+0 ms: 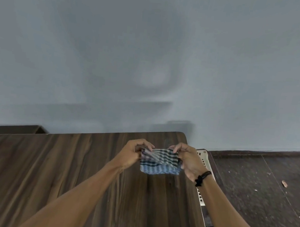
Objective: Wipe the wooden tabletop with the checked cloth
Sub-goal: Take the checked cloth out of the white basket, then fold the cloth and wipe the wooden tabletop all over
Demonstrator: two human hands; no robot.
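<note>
The checked cloth [160, 162], blue, black and white, is folded small and held up above the far right part of the dark wooden tabletop [57, 174]. My left hand [134, 154] pinches its left top corner with curled fingers. My right hand [187, 160], with a black cord on the wrist, pinches the right top corner. The cloth's lower edge hangs free between the two hands, a little above the wood.
A grey wall [150, 58] stands right behind the table's far edge. A white perforated object [206, 160] sits beside the table's right edge. The dark floor [266, 188] on the right carries scattered debris. A dark object [15, 129] shows at the far left.
</note>
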